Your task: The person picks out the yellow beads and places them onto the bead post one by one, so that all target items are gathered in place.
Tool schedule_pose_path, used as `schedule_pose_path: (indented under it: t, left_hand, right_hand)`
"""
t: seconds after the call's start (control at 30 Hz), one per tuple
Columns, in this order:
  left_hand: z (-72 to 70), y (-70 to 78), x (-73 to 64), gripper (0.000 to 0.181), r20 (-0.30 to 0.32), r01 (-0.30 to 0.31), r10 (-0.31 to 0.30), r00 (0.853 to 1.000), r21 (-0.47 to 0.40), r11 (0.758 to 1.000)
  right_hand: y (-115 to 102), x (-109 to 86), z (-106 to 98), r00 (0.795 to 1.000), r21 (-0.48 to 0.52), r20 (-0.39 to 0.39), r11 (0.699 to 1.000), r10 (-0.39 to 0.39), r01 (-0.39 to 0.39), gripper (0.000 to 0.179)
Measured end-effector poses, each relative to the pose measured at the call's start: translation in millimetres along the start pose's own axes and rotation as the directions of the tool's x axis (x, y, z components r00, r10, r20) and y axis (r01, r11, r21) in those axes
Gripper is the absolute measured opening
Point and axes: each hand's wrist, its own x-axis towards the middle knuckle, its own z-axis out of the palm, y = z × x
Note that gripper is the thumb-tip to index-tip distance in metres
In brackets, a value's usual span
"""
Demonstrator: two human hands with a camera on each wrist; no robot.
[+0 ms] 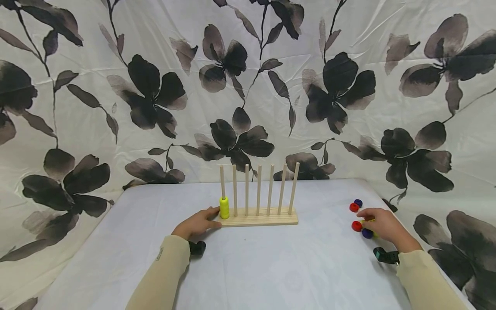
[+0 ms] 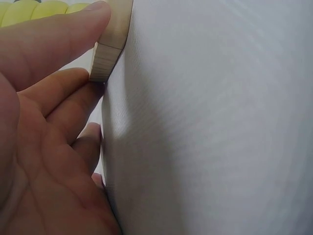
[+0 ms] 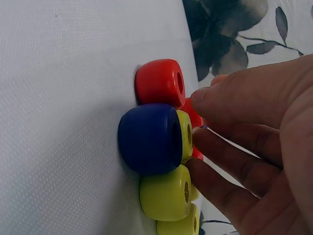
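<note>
- Beige sleeves [image 1: 164, 271] reach in from the bottom of the frame over a white table [image 1: 279, 267].
- At right, the right hand [image 1: 383, 224] has thumb and fingers parted by a loose red bead [image 1: 357, 226], blue bead [image 1: 367, 233] and yellow beads [image 3: 166, 196]; I can't tell whether it touches them.
- Left of centre, the left hand [image 1: 198, 223] pinches the left end of the wooden peg rack [image 1: 258, 221].
- The rack stands mid-frame, a yellow stack [image 1: 224, 208] on its leftmost peg.
- Flowered cloth [image 1: 279, 125] hangs behind.

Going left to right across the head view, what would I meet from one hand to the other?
Left hand, stacked yellow beads, six bare wooden pegs, two red beads, right hand.
</note>
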Motion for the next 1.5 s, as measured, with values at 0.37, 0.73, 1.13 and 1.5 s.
schedule_pose_path:
  t: [0.37, 0.73, 1.13, 1.5]
  left_hand:
    - [-0.1, -0.7, -0.4, 0.075, 0.002, -0.014, 0.014, 1.0, 0.011, 1.0]
    - [-1.6, -0.7, 0.2, 0.076, -0.006, -0.01, 0.01, 1.0, 0.011, 1.0]
    - [0.3, 0.4, -1.3, 0.074, -0.012, -0.012, 0.011, 1.0, -0.005, 1.0]
    - [1.4, -0.7, 0.4, 0.074, -0.016, 0.0, 0.0, 1.0, -0.009, 1.0]
  right_hand:
    - [5, 5.1, 4, 1.0, -0.032, -0.005, 0.999, 0.019, -0.02, 0.031]
    - [3, 10.0, 4, 0.998, -0.062, 0.007, 0.996, 0.062, -0.062, 0.03]
    - [0, 12.8, 1, 0.996, -0.08, 0.058, 0.995, 0.072, -0.067, 0.028]
    - [-2, 9.3, 1, 1.0, -0.121, 0.004, 0.992, 0.022, -0.021, 0.038]
